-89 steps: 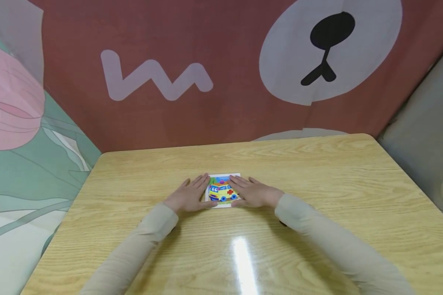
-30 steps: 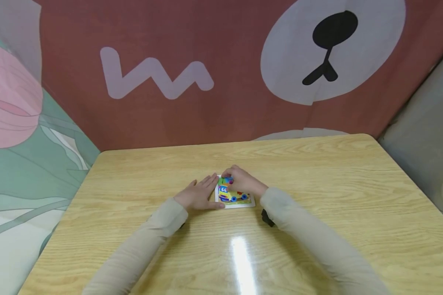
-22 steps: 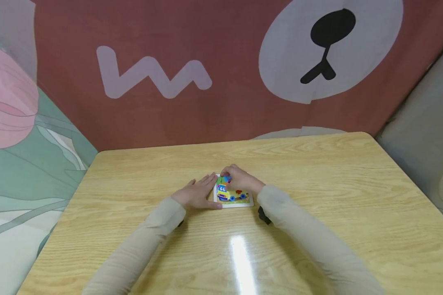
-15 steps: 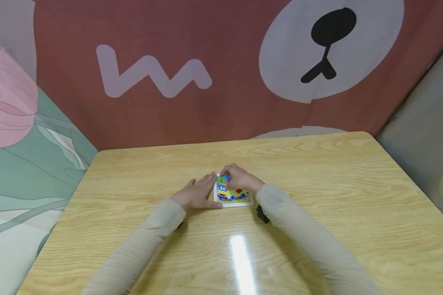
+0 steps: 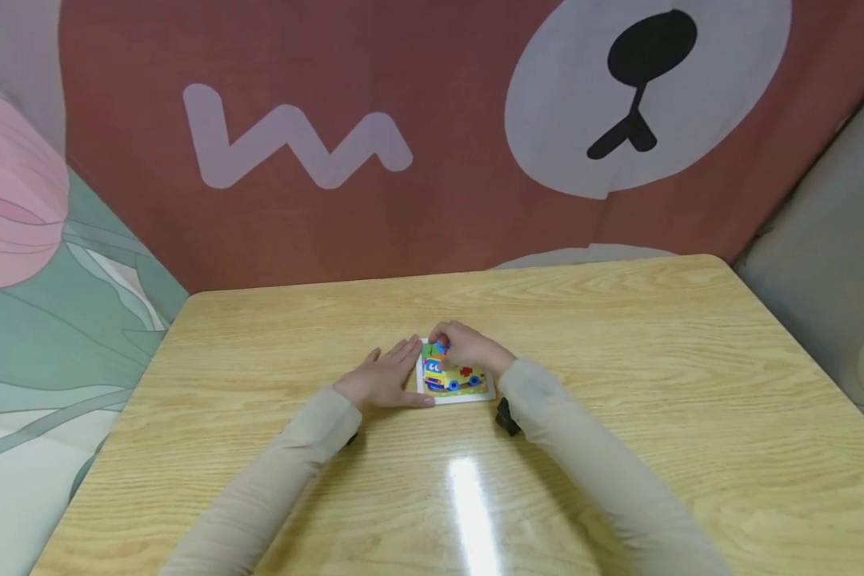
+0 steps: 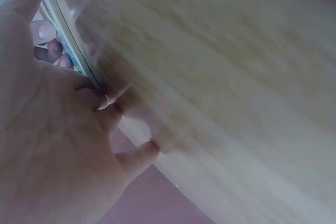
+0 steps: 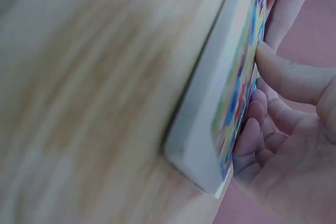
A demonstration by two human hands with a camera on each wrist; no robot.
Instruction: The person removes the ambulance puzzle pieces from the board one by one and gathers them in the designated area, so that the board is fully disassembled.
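A small white-framed picture board [image 5: 491, 394] with a bright cartoon ambulance lies flat on the table. My left hand [image 5: 382, 380] lies along its left side, fingers fairly straight at the upper corner and thumb by the lower edge. My right hand [image 5: 468, 348] bends over the board's upper part, covering some of the ambulance. In the right wrist view, the thumb [image 7: 270, 59] and curled fingers [image 7: 249, 137] touch the picture surface. Whether they pinch a piece of it is hidden. The left wrist view shows my left palm [image 6: 58, 145] beside the board's edge [image 6: 71, 32].
The wood-grain table [image 5: 295, 328] extends around the board. Behind it stands a reddish-brown wall covering [image 5: 446, 216] with a bear-face pattern. A black wrist device [image 5: 507, 418] shows beneath the right cuff. Light reflects off the tabletop near the front.
From three seconds ago, my right hand has gone from lying flat on the board's right side to bending over its top. The board has shifted slightly right. Little differs in the last second.
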